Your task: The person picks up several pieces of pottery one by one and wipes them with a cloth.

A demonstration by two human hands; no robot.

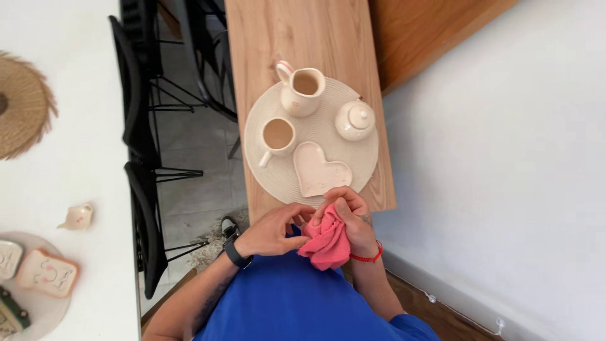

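My right hand (351, 218) grips a bunched pink cloth (327, 242) just below the near edge of a narrow wooden table (303, 31). The fingers of my left hand (273, 230), which wears a black wristband, touch the cloth's upper left corner. Just beyond my hands a round cream placemat (353, 161) lies on the table. On it stand a cream mug (278, 136), a cream jug (303, 90), a small lidded pot (355, 120) and a heart-shaped dish (317, 169).
Black chairs (142, 126) stand to the left of the wooden table. Further left, a white counter (76, 164) carries a woven mat (22, 104), a small cream creamer (77, 217) and a plate (47, 309) with toast-shaped pieces. A white wall (505, 158) lies on the right.
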